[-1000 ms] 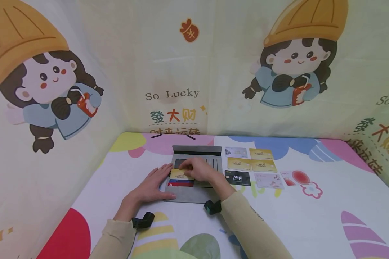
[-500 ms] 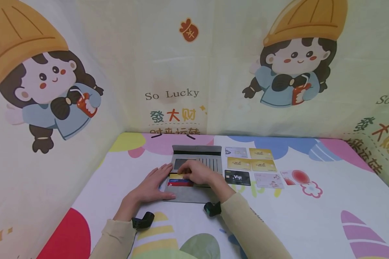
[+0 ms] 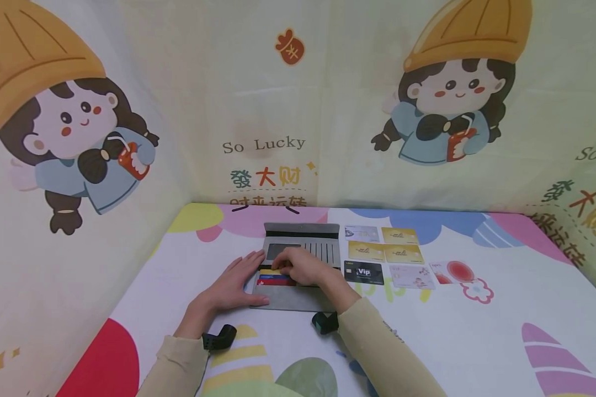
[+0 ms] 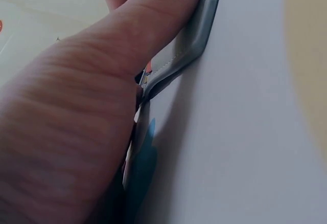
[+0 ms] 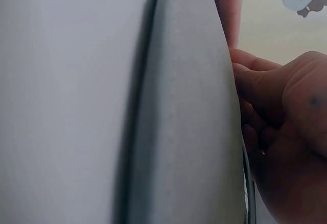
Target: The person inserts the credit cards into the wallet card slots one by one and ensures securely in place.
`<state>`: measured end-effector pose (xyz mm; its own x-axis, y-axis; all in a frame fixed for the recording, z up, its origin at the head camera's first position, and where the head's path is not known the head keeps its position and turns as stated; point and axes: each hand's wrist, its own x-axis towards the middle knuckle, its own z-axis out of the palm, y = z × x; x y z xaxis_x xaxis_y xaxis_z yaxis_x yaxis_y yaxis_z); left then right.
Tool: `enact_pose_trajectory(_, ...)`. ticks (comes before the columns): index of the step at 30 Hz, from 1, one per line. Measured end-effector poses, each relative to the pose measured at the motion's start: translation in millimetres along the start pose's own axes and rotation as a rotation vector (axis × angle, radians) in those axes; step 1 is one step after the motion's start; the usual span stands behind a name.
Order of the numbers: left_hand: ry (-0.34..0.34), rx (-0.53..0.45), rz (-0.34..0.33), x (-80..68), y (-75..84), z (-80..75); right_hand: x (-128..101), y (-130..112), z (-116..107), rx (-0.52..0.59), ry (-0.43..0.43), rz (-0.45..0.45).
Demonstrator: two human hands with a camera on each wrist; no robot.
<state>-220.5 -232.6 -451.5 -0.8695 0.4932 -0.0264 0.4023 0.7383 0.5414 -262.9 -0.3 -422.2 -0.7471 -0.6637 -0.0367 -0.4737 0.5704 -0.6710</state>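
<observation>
From the head camera, a grey card wallet (image 3: 298, 264) lay open and flat on a table covered with a colourful cartoon-print cloth (image 3: 477, 331). The person's left hand (image 3: 233, 284) rested flat on the wallet's left edge, fingers straight and spread, thumb along its near corner. The right hand (image 3: 303, 266) sat on the middle of the wallet, fingers curled down onto a gold card (image 3: 272, 271) that was almost fully tucked into a slot, only its top strip showing. Just below it in the wallet, a blue card (image 3: 273, 277) and a red card (image 3: 275, 283) showed as narrow bands. To the right of the wallet, loose cards lay in rows on the cloth: a silver card (image 3: 361, 233), three more gold cards (image 3: 399, 236), a black VIP card (image 3: 363, 272) and a pale pink card (image 3: 411, 275). Cartoon-printed fabric walls (image 3: 298, 99) stood behind the table.

From the left wrist camera, the left hand (image 4: 76, 132) filled the picture up close, its thumb pressed straight along the wallet's grey edge (image 4: 196, 40), which bent slightly upward off the cloth.

From the right wrist camera, the wallet's grey surface (image 5: 189, 111) ran down the middle of the picture, and the right hand (image 5: 286, 132) at its right side had its fingers bent in against it; the card itself was hidden there.
</observation>
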Motion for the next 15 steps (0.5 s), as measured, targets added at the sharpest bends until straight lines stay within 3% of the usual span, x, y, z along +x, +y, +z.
enact_pose_trajectory(15, -0.012, 0.000, -0.013, 2.1, -0.2, 0.7, -1.1, 0.4, 1.7, -0.024, -0.005, 0.000)
